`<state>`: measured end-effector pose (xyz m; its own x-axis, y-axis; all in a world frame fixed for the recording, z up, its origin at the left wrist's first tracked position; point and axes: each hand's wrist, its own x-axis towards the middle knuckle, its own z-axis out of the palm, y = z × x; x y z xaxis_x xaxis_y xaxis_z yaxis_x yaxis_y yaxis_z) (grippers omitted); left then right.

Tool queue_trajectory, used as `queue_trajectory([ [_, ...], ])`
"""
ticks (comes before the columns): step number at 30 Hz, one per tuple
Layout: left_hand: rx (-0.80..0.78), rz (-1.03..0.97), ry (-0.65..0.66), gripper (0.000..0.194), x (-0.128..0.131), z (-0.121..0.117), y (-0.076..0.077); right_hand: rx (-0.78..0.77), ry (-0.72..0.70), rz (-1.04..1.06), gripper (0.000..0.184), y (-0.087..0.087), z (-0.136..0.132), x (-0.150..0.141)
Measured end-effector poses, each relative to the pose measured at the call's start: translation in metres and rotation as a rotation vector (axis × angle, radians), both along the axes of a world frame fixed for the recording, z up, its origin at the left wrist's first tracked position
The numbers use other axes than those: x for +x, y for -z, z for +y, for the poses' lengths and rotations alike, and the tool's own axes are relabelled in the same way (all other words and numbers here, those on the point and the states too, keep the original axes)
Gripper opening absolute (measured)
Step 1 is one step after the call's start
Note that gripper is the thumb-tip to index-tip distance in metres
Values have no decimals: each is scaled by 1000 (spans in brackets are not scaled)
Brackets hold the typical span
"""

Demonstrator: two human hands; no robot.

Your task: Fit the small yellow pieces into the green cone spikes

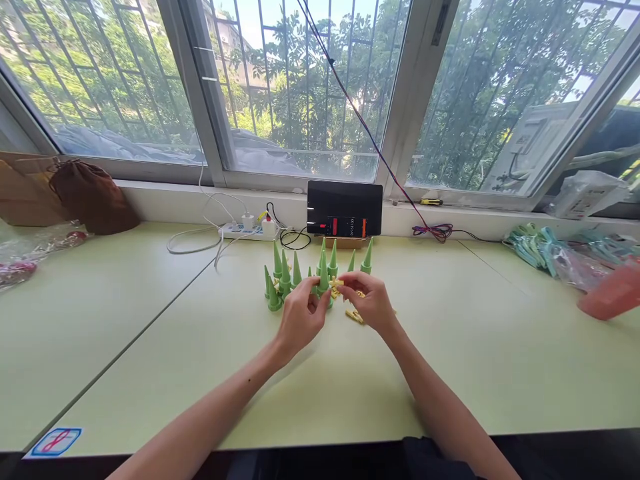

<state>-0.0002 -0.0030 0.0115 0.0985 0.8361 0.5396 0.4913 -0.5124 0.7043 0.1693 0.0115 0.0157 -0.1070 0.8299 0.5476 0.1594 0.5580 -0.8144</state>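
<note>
Several tall window panes (pixel 305 133) behind the work, with green trees (pixel 360 107) outside. Below them, one wide pale green table (pixel 150 373). On its far left, a brown drawstring bag (pixel 95 197); at the far edge near the middle, a dark tablet (pixel 345 199) stood up, with a small lit phone screen (pixel 347 227) before its lower part. To the left of the tablet, a white power strip (pixel 235 232).

At the middle of the table, both hands close to each other. In the left hand (pixel 303 315), fingers narrow around one green cone (pixel 324 275), tip upward. In the right hand (pixel 371 301), fingertips pinched on a small yellow piece (pixel 335 283), just beside the held cone. Contact between cone and piece: not possible to tell from this angle.

Around and beyond the left hand, roughly a dozen other green cones (pixel 285 270), mostly upright, several partly hidden. Near the right hand, smallest of all, a few loose yellow pieces (pixel 355 317), lying on the table.

As a judgement, work somewhere in its course: one cone and one piece in the fingers, not yet clearly joined, and some pieces apart from any cone. Among the standing cones, a little yellow visible near the bases, but too small for telling finished ones from unfinished ones.
</note>
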Motion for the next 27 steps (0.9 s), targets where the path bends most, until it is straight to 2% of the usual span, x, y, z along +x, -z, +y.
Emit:
queue_trajectory([
  [27,34,-2,16,23,0,1,2,6,-2,-45,19,0,-1,1],
])
